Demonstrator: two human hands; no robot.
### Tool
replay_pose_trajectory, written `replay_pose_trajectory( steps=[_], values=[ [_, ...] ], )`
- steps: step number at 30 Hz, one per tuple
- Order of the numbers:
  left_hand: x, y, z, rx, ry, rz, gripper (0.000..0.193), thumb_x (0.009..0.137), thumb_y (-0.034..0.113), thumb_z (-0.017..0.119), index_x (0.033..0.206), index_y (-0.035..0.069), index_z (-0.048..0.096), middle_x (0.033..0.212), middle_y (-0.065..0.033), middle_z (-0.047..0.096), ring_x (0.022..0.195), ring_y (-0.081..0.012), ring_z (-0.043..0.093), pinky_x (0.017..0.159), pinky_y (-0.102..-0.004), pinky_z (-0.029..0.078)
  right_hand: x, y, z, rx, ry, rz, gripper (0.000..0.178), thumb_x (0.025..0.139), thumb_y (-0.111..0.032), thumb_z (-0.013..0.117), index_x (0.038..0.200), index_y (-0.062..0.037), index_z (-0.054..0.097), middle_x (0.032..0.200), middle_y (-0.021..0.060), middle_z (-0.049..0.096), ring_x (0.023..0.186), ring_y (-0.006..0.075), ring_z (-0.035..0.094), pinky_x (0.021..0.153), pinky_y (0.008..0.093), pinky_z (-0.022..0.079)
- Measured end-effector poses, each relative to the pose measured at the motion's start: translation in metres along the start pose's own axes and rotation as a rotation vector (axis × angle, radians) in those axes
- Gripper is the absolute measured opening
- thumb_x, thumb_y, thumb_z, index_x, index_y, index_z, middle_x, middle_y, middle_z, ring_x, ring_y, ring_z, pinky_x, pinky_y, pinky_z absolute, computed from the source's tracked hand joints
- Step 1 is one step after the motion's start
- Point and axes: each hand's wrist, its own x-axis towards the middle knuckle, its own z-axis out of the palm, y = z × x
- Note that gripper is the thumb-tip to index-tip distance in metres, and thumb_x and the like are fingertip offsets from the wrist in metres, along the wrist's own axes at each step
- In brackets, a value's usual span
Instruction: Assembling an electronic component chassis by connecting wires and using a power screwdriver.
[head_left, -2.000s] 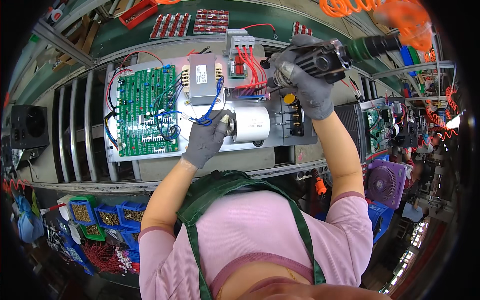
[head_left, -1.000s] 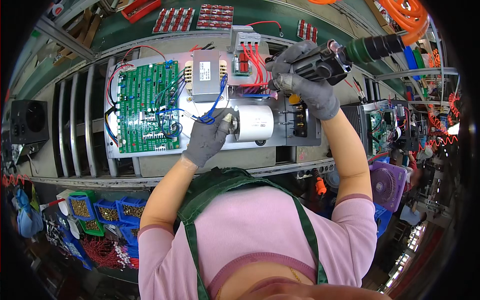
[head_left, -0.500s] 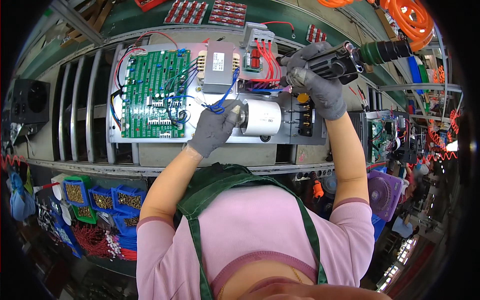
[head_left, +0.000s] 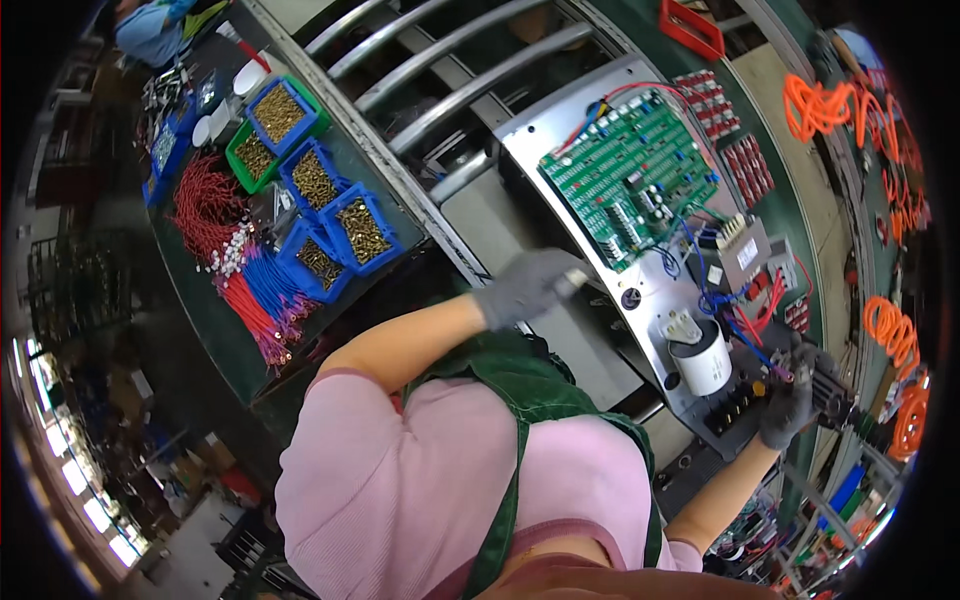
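My gloved left hand (head_left: pixel 535 288) is off the metal plate (head_left: pixel 648 335), just outside its near-left edge; motion blurs its fingers, so whether they hold anything cannot be made out. At the plate's right end, my gloved right hand (head_left: pixel 788 400) is closed round a dark power tool (head_left: pixel 832 398), partly hidden by the fingers. Near that hand run red and blue wires (head_left: pixel 765 315). Mounted on the plate are a green circuit board (head_left: pixel 630 175), a transformer (head_left: pixel 742 250), a white cylindrical capacitor (head_left: pixel 702 365) and a black terminal block (head_left: pixel 728 412).
Blue and green bins of brass fasteners (head_left: pixel 362 228) stand on the side bench to the left, beside bundles of red and blue wires (head_left: pixel 268 290). Metal rollers (head_left: pixel 490 85) lie beyond the plate. Coiled orange hoses (head_left: pixel 820 105) hang at right. Another person (head_left: pixel 150 35) is at upper left.
The view has swung left, bringing the bins nearer the middle. My left hand has left the wires by the capacitor and moved left off the plate. My right hand still holds the power tool.
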Motion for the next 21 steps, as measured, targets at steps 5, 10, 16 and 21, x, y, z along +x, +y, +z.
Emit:
replay_pose_trajectory(
  steps=[5,10,16,21],
  values=[
    [-0.048,-0.099,-0.152,0.343,0.769,-0.564,0.021,0.086,0.019,0.056,0.104,0.009,0.063,0.086,-0.0178,0.066,0.078,-0.0355,0.064,0.067,-0.0422,0.05,-0.005,0.012,-0.03,0.008,-0.006,0.06,0.038,0.079,-0.008,0.066,0.111,-0.0042,0.047,0.101,0.0105,0.059,0.101,0.0231,0.06,0.107,0.0508,0.036],
    [-0.114,-0.215,-0.276,0.975,0.662,-0.886,0.03,0.085,0.012,0.051,0.115,0.011,0.059,0.121,-0.0174,0.055,0.104,-0.0375,0.058,0.092,-0.0416,0.046,-0.008,0.013,-0.038,0.04,-0.018,0.086,0.057,0.079,-0.005,0.07,0.129,-0.0041,0.043,0.102,0.0092,0.06,0.101,0.0224,0.06,0.105,0.0522,0.038],
    [-0.086,-0.229,-0.305,1.11,0.336,-1.011,0.036,0.089,0.015,0.047,0.124,0.014,0.051,0.119,-0.0206,0.054,0.106,-0.04,0.058,0.088,-0.0462,0.048,-0.03,0.035,-0.079,0.171,0.097,0.352,0.057,0.086,-0.025,0.057,0.133,0.0051,0.044,0.134,0.0209,0.049,0.126,0.0388,0.044,0.107,0.0529,0.033],
    [-0.081,-0.188,-0.302,0.988,0.184,-0.913,0.034,0.088,0.012,0.047,0.12,0.003,0.054,0.119,-0.0243,0.058,0.108,-0.0421,0.055,0.091,-0.0464,0.044,-0.013,0.005,-0.008,0.13,0.164,0.239,0.056,0.08,-0.016,0.06,0.131,-0.0022,0.041,0.119,0.0196,0.057,0.108,0.032,0.058,0.095,0.0445,0.045]
  ],
)
